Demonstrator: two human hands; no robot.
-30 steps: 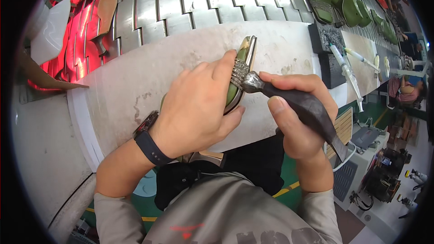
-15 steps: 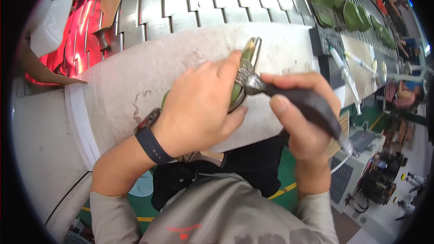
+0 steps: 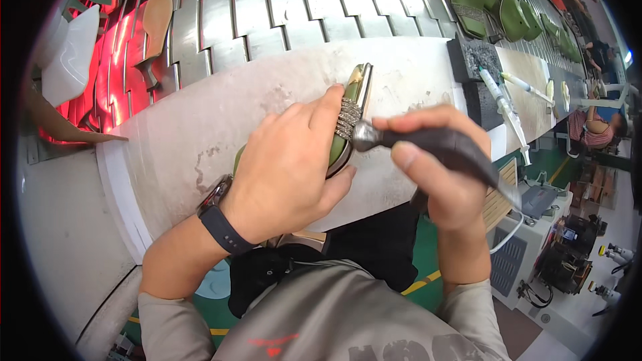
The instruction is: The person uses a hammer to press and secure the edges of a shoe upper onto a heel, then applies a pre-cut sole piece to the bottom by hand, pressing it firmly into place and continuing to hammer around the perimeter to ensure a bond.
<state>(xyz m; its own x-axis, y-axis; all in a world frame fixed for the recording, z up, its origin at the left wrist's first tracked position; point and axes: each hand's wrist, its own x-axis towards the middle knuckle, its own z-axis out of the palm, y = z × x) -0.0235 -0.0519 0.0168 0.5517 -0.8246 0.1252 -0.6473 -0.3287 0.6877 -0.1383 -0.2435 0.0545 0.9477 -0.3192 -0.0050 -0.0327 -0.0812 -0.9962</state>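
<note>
A green shoe last (image 3: 336, 151) carries a sandal with a glittery, beaded strap (image 3: 348, 119) and a dark sole edge. It lies on its side on the pale work board (image 3: 401, 80). My left hand (image 3: 287, 154) is wrapped over the last, pressing it to the board, and hides much of it. In my right hand (image 3: 441, 167) is a dark-handled hammer (image 3: 461, 150). The hammer's rounded metal head (image 3: 366, 136) is at the strap's edge beside the sole; whether it touches is unclear.
Beyond the board runs a metal slat conveyor (image 3: 287, 7). Several green lasts with sandals (image 3: 471, 0) stand at the far right. Syringes (image 3: 503, 110) lie by a dark block (image 3: 475, 60). At far left are a white curved piece (image 3: 73, 60) and a tan sole-shaped piece (image 3: 157, 27) in red light.
The last and both hands have shifted slightly left. The hammer head has moved left and slightly down along the strap's edge. Both grips look the same.
</note>
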